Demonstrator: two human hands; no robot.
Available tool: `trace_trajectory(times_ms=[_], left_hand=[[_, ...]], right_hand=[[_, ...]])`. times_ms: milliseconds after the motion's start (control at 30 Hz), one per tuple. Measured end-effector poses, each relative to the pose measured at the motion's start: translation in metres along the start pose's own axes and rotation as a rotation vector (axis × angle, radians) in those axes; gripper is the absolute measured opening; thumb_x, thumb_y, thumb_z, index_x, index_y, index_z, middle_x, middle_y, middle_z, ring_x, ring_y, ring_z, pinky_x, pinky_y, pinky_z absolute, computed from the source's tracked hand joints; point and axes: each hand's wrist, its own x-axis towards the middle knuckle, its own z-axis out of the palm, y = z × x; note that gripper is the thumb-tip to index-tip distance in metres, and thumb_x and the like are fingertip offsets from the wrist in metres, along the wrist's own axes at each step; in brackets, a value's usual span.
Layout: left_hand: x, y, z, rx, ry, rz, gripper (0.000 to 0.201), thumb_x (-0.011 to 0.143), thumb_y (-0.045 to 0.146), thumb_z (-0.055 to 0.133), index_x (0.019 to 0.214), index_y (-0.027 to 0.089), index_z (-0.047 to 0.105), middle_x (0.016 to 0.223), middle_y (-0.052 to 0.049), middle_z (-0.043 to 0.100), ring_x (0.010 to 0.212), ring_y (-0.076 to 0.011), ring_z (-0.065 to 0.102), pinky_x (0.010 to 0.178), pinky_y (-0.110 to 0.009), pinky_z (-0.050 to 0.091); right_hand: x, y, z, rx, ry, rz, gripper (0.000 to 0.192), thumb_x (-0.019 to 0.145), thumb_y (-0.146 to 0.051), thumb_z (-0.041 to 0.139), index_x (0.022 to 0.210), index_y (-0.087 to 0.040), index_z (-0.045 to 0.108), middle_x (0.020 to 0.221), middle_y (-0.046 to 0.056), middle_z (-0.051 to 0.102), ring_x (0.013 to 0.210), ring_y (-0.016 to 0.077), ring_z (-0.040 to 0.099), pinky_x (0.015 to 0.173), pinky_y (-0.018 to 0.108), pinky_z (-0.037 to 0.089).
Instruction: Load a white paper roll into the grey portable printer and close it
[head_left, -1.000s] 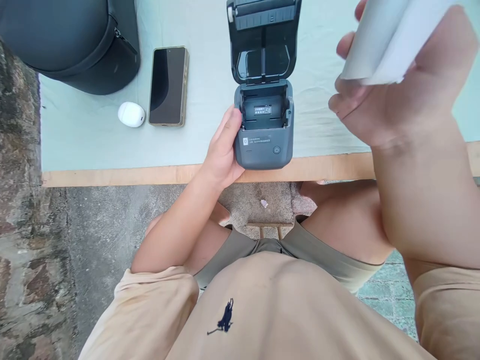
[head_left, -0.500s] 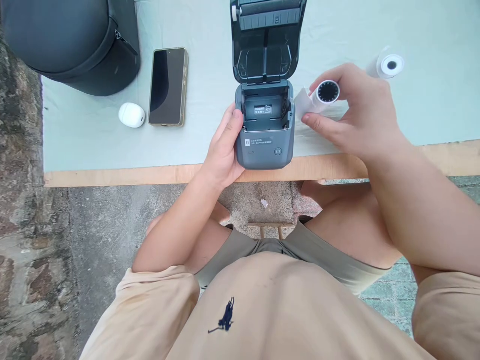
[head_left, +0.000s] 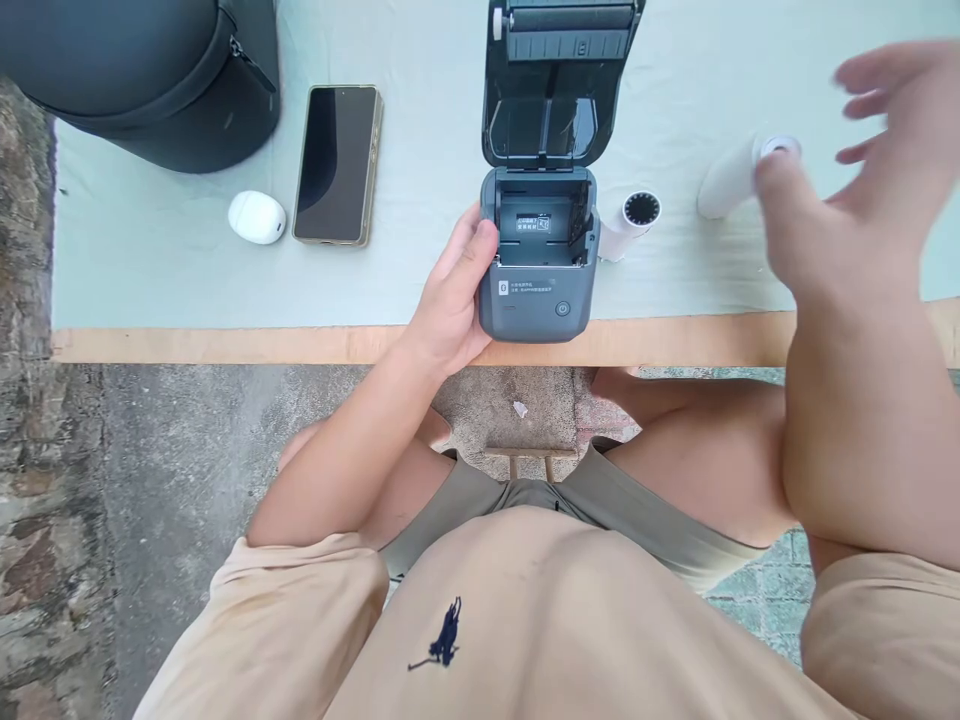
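Your left hand grips the left side of the one grey printer, thumb on its upper edge; it sits at the table's near edge, lid swung open toward twelve o'clock. Two paper rolls lie on the table: one just beside the printer at three o'clock, another farther right. Your right hand, blurred, fingers spread, hovers at that second roll, holding nothing. At nine o'clock: one phone, one white case, one dark bag.
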Motion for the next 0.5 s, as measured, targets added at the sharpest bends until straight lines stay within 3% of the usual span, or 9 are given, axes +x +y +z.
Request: trace_trajectory(times_ms=[67, 133, 267, 400, 500], left_hand=[[0.0, 0.0, 0.0, 0.0, -0.001, 0.007, 0.033, 0.102, 0.057, 0.063, 0.119, 0.03, 0.073, 0.136, -0.001, 0.078, 0.155, -0.0308, 0.058, 0.122, -0.046, 0.059], [0.002, -0.001, 0.001, 0.0, 0.006, 0.013, 0.032, 0.102, 0.055, 0.064, 0.117, 0.029, 0.072, 0.134, -0.002, 0.078, 0.154, -0.0309, 0.06, 0.12, -0.046, 0.059], [0.005, -0.002, 0.001, 0.011, 0.009, 0.022, 0.031, 0.102, 0.054, 0.063, 0.117, 0.028, 0.072, 0.131, -0.004, 0.079, 0.153, -0.0305, 0.061, 0.122, -0.045, 0.058], [0.003, 0.001, 0.003, -0.004, 0.011, 0.008, 0.036, 0.103, 0.056, 0.062, 0.121, 0.027, 0.071, 0.134, -0.004, 0.078, 0.155, -0.0298, 0.058, 0.125, -0.045, 0.056], [-0.001, 0.005, 0.005, 0.01, 0.015, -0.031, 0.042, 0.104, 0.058, 0.06, 0.133, 0.029, 0.069, 0.142, -0.003, 0.077, 0.159, -0.0294, 0.055, 0.128, -0.044, 0.054]], right_hand=[[0.002, 0.015, 0.008, -0.058, -0.149, 0.127, 0.067, 0.074, -0.023, 0.089, 0.136, -0.021, 0.063, 0.141, 0.023, 0.054, 0.138, 0.04, 0.058, 0.104, 0.056, 0.052], [0.002, 0.022, 0.017, -0.061, -0.214, 0.222, 0.072, 0.07, -0.016, 0.089, 0.136, -0.023, 0.062, 0.141, 0.024, 0.051, 0.14, 0.0392, 0.055, 0.105, 0.055, 0.053], [-0.001, 0.012, 0.024, 0.041, -0.17, 0.256, 0.069, 0.073, -0.013, 0.081, 0.136, -0.031, 0.062, 0.136, 0.018, 0.058, 0.123, 0.0303, 0.062, 0.088, 0.044, 0.053], [0.0, -0.022, 0.016, 0.512, -0.048, 0.353, 0.072, 0.063, -0.007, 0.076, 0.125, -0.037, 0.055, 0.112, 0.002, 0.065, 0.087, 0.0168, 0.061, 0.069, 0.033, 0.046], [0.008, -0.041, 0.011, 0.922, 0.027, 0.763, 0.049, 0.058, -0.002, 0.058, 0.099, -0.029, 0.054, 0.101, 0.0, 0.065, 0.086, 0.0142, 0.062, 0.062, 0.026, 0.045]])
